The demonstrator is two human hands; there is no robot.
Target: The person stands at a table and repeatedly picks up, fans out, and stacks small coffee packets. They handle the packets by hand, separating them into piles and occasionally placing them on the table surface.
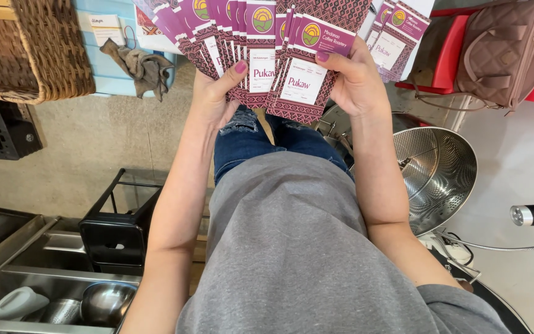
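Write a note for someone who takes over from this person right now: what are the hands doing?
Left hand: holds a fanned row of purple patterned packets, thumb on the front.
Right hand: holds another bunch of the same packets, thumb on top.
Both bunches are up in front of the body, overlapping in the middle.
Nearby: metal bowl at the right, wicker basket at the left.
Done: packets gathered in both hands. Left: none set down yet.

Landmark: perforated steel drum (438,170)
Handbag (505,49): brown, above drum
Wicker basket (32,46): far left of drum
Grey rag (140,67): beside basket
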